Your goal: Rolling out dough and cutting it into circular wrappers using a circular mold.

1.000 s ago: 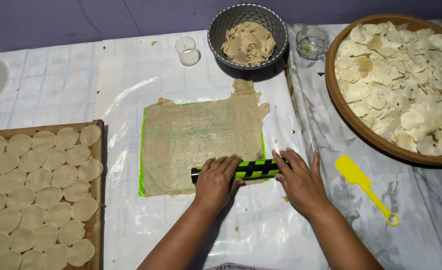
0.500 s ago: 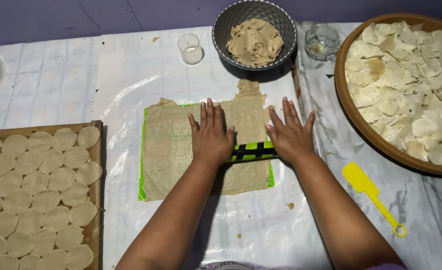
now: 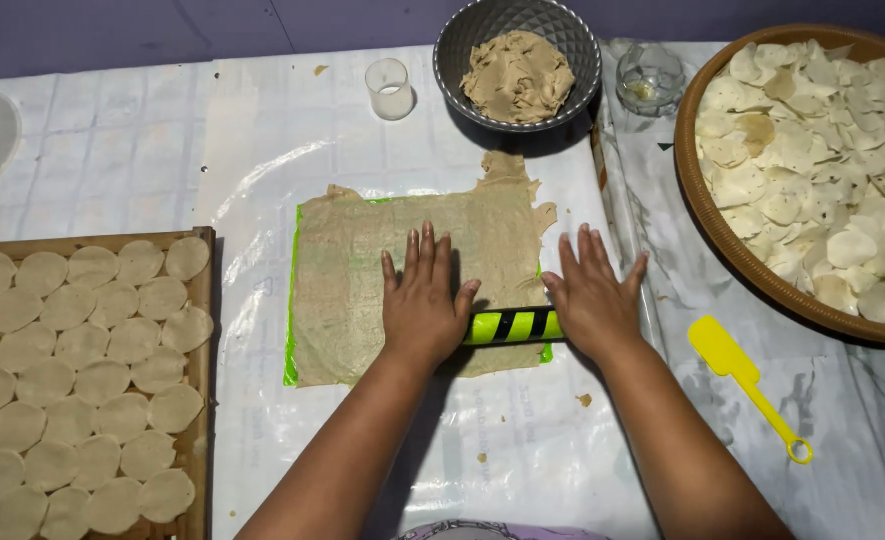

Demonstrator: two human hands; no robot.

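A thin sheet of beige dough [image 3: 363,265] lies flat on a green mat [image 3: 292,340] at the middle of the table. Across its near edge lies a green and black striped rolling pin [image 3: 515,326]. My left hand [image 3: 425,300] presses palm-down on the pin's left part, fingers spread over the dough. My right hand [image 3: 592,297] presses flat on the pin's right end, fingers apart. Only the stretch of pin between the two hands shows.
A wooden tray [image 3: 204,300] of round dough discs sits at the left. A grey bowl [image 3: 453,45] of dough scraps, a small clear cup [image 3: 391,88] and a glass [image 3: 650,78] stand behind. A round woven tray [image 3: 708,215] of discs and a yellow scraper [image 3: 748,385] are at the right.
Both hands rolled the pin away over the dough, then drew it back toward the near edge. The camera view shifted slightly.
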